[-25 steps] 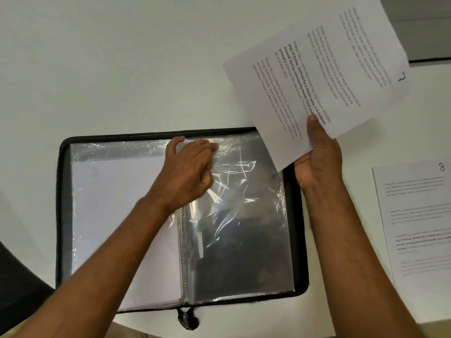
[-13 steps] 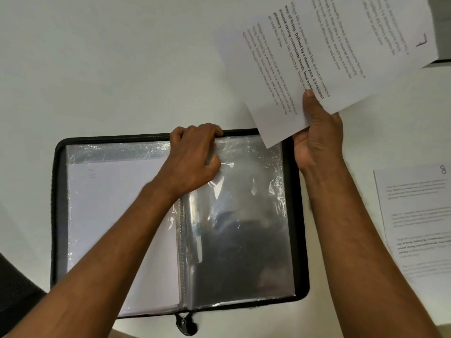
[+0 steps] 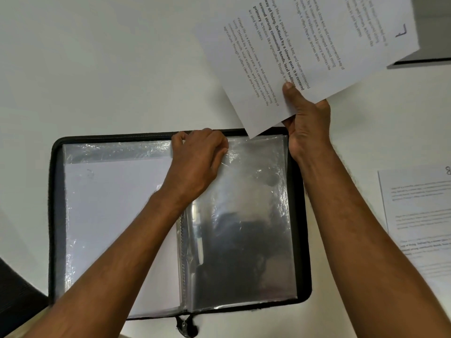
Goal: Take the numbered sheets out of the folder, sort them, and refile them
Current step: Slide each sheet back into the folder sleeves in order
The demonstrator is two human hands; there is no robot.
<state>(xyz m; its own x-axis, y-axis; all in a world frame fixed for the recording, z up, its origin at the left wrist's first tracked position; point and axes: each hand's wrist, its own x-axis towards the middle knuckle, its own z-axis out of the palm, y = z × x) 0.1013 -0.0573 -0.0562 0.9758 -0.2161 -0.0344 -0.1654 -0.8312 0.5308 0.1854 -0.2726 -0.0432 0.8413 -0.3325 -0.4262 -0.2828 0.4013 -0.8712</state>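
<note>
A black zip folder (image 3: 52, 215) lies open on the white table. Its left side holds filed white sheets (image 3: 117, 215) in clear sleeves. The right side shows an empty clear sleeve (image 3: 244, 228). My left hand (image 3: 197, 162) pinches the top edge of that sleeve near the spine. My right hand (image 3: 305, 118) holds a printed sheet marked 7 (image 3: 317, 40) above the folder's top right corner, thumb on its face. Another printed sheet marked 8 (image 3: 419, 215) lies flat on the table at the right.
A dark-edged grey object (image 3: 429, 32) sits at the top right behind the held sheet. A dark shape (image 3: 14, 301) shows at the bottom left past the table edge. White table surface (image 3: 97, 57) stretches behind the folder.
My left hand moved from lying on the sleeve to curling round its top edge. My right hand lifted the sheet marked 7 a little higher and farther away.
</note>
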